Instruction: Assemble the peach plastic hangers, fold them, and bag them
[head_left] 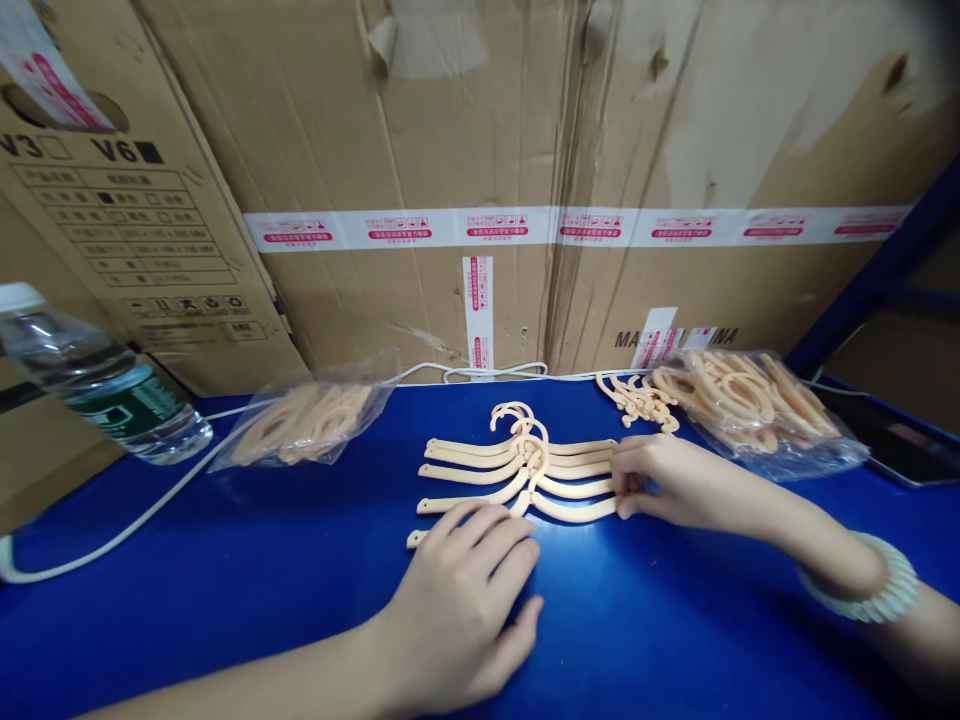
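Several cream clothes hangers (577,513) lie one behind another on the blue table, their hooks (541,428) bunched together and pointing away from me. My left hand (469,585) rests palm down over the left arm of the nearest hanger, fingers slightly bent and apart, thumb held away. Part of that hanger is hidden beneath it. At the right tips of the hangers, my right hand (667,482) has its fingers and thumb closed on the end of a hanger arm. Its fingers cover several tips, so how many it grips is unclear.
Loose hooks (637,400) lie in a pile behind my right hand, beside a clear bag of hanger parts (742,400). Another bag (307,420) lies left. A water bottle (112,390), white cable (127,540) and dark phone-like device (892,440) are around. Cardboard (420,310) stands behind.
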